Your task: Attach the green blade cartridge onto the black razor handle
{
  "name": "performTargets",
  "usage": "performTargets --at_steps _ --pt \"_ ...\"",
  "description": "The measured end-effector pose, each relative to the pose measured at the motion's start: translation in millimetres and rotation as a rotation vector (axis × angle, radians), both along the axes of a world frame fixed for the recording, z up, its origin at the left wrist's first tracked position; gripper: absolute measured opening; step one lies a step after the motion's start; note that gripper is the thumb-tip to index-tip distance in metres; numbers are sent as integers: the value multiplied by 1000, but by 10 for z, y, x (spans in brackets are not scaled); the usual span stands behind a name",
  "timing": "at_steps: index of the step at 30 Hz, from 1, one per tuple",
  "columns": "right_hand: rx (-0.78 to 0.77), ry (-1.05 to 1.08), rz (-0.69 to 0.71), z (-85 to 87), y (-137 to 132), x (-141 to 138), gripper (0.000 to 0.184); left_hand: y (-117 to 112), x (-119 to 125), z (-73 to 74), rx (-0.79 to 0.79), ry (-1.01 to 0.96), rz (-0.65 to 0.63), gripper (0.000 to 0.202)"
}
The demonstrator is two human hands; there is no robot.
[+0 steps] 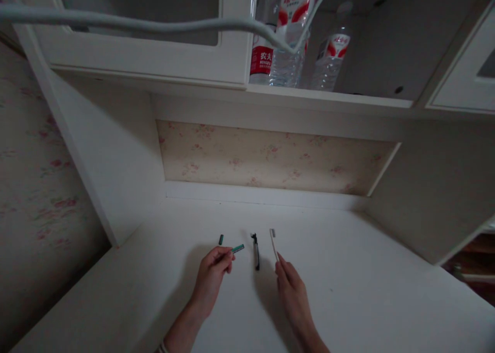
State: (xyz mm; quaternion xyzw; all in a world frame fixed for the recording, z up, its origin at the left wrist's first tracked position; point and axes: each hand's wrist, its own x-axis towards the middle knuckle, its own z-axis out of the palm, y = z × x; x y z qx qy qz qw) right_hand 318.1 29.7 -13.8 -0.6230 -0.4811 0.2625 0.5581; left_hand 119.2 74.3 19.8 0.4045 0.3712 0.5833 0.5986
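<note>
My left hand [215,271] pinches a small green razor blade cartridge [238,249] between thumb and fingers, held above the white desktop. Just beyond that hand lies a second green cartridge [221,239]. A black and grey razor handle [256,252] rests on the desk between my two hands, its narrow head end pointing away from me. Closed around the lower part of a white toothbrush [274,242] is my right hand [291,290]. The brush's dark bristles are at its far, raised end.
The white desktop [359,270] runs back to a low ledge and floral wallpaper [247,160]. Overhead, a shelf holds several plastic water bottles [333,59], beside a glass-fronted cabinet door [154,49]. A white cable [162,26] hangs across the top. Side panels [112,152] stand left and right.
</note>
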Motion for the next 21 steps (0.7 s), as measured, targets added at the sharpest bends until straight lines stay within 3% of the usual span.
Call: performTargets --at_steps 2,4,9,15,21 --pt "-52 -298 -10 -12 73 361 52 -8 0 14 -14 0 -9 22" --pt "-198 -637 -58 -13 128 734 49 -16 2 24 -19 8 -17 22" --pt "-385 -827 -169 -15 177 1391 44 -14 9 6 12 35 -16 21" --pt "-505 -967 -206 -102 240 1569 37 20 2 -19 -2 16 -20 22" --pt "-516 -1036 -195 -99 256 1593 35 17 -17 -16 9 19 -18 20"
